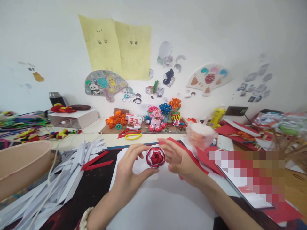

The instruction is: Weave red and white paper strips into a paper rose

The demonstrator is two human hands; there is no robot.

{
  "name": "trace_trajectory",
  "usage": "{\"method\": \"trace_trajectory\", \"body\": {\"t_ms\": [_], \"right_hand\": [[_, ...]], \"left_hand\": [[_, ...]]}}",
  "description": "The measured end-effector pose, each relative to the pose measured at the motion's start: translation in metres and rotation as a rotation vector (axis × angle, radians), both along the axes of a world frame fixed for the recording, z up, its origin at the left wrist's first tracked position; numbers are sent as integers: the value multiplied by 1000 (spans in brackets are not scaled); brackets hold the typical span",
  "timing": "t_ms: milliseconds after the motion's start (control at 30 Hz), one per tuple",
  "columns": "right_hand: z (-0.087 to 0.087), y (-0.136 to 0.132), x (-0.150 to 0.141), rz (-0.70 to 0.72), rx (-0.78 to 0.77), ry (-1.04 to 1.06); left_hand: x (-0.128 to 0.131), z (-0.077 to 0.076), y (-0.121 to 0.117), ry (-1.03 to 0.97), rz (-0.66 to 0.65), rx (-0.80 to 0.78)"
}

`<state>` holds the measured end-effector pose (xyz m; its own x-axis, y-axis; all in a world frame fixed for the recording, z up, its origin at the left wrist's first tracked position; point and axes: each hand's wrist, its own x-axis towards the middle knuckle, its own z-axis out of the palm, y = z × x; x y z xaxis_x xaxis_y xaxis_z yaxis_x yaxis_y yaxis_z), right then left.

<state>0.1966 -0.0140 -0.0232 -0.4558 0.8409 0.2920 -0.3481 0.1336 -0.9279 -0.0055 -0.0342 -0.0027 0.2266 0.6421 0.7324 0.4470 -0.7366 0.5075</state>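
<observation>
A small round ball of folded red and white paper (155,157) is held above white paper sheets (158,204). My left hand (130,166) grips it from the left, thumb below and fingers at its upper edge. Close to the ball's right side, my right hand (178,159) has its fingers spread and slightly curved; whether a fingertip touches the ball I cannot tell. Two red paper strips (97,162) lie on the dark mat to the left of my left hand.
White paper strips (72,172) are heaped at left beside a beige basin (24,166). Yellow-handled scissors (133,136) lie behind my hands. A lidded plastic cup (200,134) stands behind my right hand, near red paper. Pipe-cleaner flowers (165,109) line the wall.
</observation>
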Motion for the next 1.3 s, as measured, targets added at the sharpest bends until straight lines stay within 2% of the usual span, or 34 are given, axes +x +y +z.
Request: {"method": "trace_trajectory", "body": {"t_ms": [133,400,533,667,733,933,1033,1300], "right_hand": [[-1,0,-1,36,40,-65],[2,-2,0,-13,74,-67],[2,-5,-2,0,48,-75],[3,-4,-7,-8,42,-75],[3,-3,-7,-14,37,-56],[1,2,-6,34,-5,33],[1,2,-6,43,10,9],[-4,4,-5,24,5,-38]], "left_hand": [[1,0,1,-30,13,-57],[-2,-6,4,-49,-23,-128],[4,-5,2,-36,50,-144],[5,-2,0,-22,27,-179],[2,0,0,2,3,-142],[-10,7,2,106,-39,105],[-11,12,3,170,-62,161],[-13,15,7,379,-12,356]]}}
